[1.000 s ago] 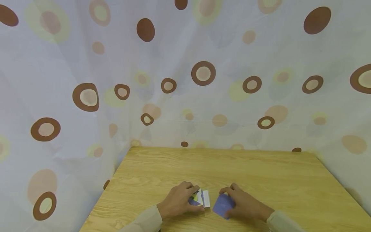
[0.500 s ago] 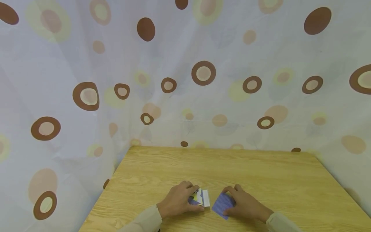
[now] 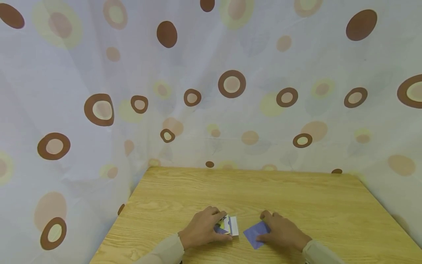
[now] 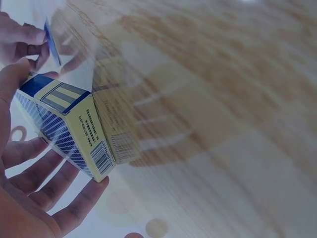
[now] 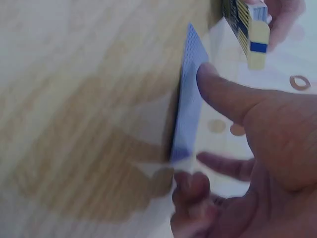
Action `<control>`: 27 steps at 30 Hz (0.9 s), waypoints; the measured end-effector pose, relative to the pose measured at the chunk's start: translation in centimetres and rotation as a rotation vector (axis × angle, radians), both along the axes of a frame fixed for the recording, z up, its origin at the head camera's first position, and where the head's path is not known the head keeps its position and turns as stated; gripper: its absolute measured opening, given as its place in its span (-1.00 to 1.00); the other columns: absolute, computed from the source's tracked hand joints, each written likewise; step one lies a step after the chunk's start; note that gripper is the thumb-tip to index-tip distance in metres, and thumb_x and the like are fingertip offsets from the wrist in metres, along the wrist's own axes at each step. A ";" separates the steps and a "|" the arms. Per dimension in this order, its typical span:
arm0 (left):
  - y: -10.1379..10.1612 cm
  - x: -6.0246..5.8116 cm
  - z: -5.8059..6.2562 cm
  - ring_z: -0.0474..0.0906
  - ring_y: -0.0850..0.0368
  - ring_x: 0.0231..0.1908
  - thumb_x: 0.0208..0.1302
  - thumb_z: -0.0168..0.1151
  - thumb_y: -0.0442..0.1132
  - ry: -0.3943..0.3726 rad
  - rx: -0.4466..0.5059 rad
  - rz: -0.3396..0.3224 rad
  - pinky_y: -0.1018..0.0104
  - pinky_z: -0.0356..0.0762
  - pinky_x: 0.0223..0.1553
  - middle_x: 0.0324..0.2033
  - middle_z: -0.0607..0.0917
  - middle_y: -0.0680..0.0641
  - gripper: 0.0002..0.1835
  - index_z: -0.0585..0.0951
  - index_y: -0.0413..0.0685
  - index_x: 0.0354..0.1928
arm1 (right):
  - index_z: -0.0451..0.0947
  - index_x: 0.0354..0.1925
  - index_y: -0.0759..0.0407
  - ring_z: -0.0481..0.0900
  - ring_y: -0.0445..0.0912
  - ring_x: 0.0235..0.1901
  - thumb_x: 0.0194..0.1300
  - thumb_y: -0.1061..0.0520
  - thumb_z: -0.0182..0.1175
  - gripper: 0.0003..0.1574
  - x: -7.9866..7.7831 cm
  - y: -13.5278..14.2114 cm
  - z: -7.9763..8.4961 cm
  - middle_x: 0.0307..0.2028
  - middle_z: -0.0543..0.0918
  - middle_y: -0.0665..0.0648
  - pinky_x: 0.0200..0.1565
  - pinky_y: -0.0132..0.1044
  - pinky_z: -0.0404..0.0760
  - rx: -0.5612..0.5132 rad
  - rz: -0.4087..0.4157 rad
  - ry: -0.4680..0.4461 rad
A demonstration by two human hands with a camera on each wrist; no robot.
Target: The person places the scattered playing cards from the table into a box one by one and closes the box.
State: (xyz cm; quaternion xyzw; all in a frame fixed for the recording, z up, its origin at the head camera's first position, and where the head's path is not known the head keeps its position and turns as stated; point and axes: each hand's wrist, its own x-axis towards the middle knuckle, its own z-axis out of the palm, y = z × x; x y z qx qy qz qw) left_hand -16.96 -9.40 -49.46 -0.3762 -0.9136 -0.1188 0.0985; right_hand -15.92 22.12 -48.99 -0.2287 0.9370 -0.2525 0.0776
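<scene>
My left hand [image 3: 202, 228] grips a small card box [image 3: 225, 224], yellow and blue, its white flap [image 3: 234, 225] standing out on the right. In the left wrist view the box's barcoded end [image 4: 94, 134] faces the table, with fingers along its side. To its right lies a thin blue-patterned playing card [image 3: 253, 234], low over the wood and turned cornerwise. My right hand [image 3: 284, 231] has its thumb [image 5: 210, 77] on this card. Its index finger is raised by the far corner, and the other fingers bend loosely near the card's end [image 5: 183, 148].
A wood-grain table [image 3: 296, 194] spreads under both hands. Behind it and at the sides hangs a pale curtain [image 3: 204, 121] with brown and yellow spots. The box and the card lie a short gap apart near the table's front.
The right hand's index finger has lifted off the card's far edge and the fingers have spread slightly. The card has turned a little and shifted right. The left hand and box stay put.
</scene>
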 end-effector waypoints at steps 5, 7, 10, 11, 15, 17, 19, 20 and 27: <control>-0.1 0.0 -0.1 0.48 0.33 -0.13 0.19 0.28 0.47 0.009 -0.010 -0.004 0.64 0.38 -0.32 -0.01 0.67 0.04 -0.13 0.63 -0.05 0.30 | 0.47 0.24 0.10 0.46 0.01 -0.09 0.10 -0.03 0.59 -0.19 -0.9 0.9 0.5 0.00 0.40 0.15 -0.11 -0.18 0.59 -0.080 0.201 -0.071; -0.1 0.1 0.0 0.48 0.33 -0.13 0.19 0.28 0.47 0.006 -0.016 -0.004 0.64 0.38 -0.32 0.00 0.67 0.03 -0.13 0.62 -0.05 0.30 | 0.48 0.27 0.04 0.45 0.02 -0.01 0.05 0.06 0.62 -0.15 -1.3 1.1 0.7 0.07 0.38 0.12 -0.05 -0.21 0.58 -0.089 0.275 -0.084; -0.1 0.0 0.0 0.50 0.31 -0.11 0.20 0.27 0.48 -0.003 -0.024 0.002 0.61 0.42 -0.29 0.01 0.66 0.03 -0.13 0.62 -0.04 0.31 | 0.48 0.29 -0.02 0.46 -0.01 0.03 0.05 0.13 0.62 -0.13 -1.7 1.1 0.9 0.10 0.40 0.05 -0.02 -0.23 0.57 -0.062 0.331 -0.079; -0.1 0.0 0.0 0.50 0.31 -0.10 0.20 0.26 0.48 -0.008 -0.027 0.005 0.60 0.43 -0.28 0.02 0.66 0.03 -0.13 0.61 -0.03 0.32 | 0.47 0.29 -0.02 0.46 -0.02 0.02 0.05 0.14 0.62 -0.13 -1.8 1.0 1.0 0.09 0.41 0.04 -0.02 -0.22 0.57 -0.051 0.336 -0.079; 0.0 0.0 0.1 0.50 0.31 -0.10 0.19 0.25 0.50 -0.031 -0.026 0.014 0.58 0.46 -0.25 0.03 0.65 0.02 -0.11 0.60 -0.03 0.33 | 0.51 0.22 -0.03 0.46 -0.01 -0.06 0.00 0.13 0.64 -0.17 -1.9 0.9 1.3 -0.02 0.42 0.05 -0.05 -0.12 0.58 -0.013 0.278 -0.113; 0.0 0.0 0.2 0.49 0.32 -0.11 0.19 0.25 0.50 -0.034 -0.021 0.013 0.59 0.45 -0.25 0.03 0.65 0.02 -0.11 0.60 -0.03 0.33 | 0.53 0.13 0.00 0.46 0.00 -0.10 -0.05 0.12 0.67 -0.21 -1.9 0.8 1.5 -0.07 0.42 0.08 -0.07 -0.06 0.59 -0.015 0.229 -0.139; 0.0 0.1 0.2 0.48 0.32 -0.12 0.19 0.26 0.49 -0.033 -0.013 0.007 0.60 0.44 -0.27 0.02 0.65 0.02 -0.12 0.61 -0.04 0.32 | 0.53 0.04 0.04 0.46 0.02 -0.13 -0.10 0.11 0.68 -0.25 -1.9 0.9 1.5 -0.08 0.41 0.12 -0.09 -0.02 0.60 -0.028 0.185 -0.163; 0.0 0.1 0.2 0.47 0.32 -0.13 0.19 0.27 0.48 -0.031 -0.011 0.006 0.61 0.42 -0.28 0.02 0.65 0.02 -0.12 0.61 -0.04 0.32 | 0.52 0.00 0.06 0.46 0.03 -0.14 -0.13 0.11 0.69 -0.26 -1.9 0.9 1.5 -0.08 0.41 0.13 -0.10 -0.02 0.61 -0.036 0.170 -0.167; 0.1 0.1 0.3 0.46 0.34 -0.16 0.19 0.29 0.47 -0.016 -0.013 0.002 0.65 0.37 -0.33 0.00 0.65 0.02 -0.14 0.62 -0.05 0.30 | 0.47 -0.08 0.03 0.48 -0.05 -0.20 -0.12 0.00 0.69 -0.29 -2.0 1.3 0.9 -0.16 0.51 0.04 -0.19 -0.17 0.56 -0.032 0.142 -0.055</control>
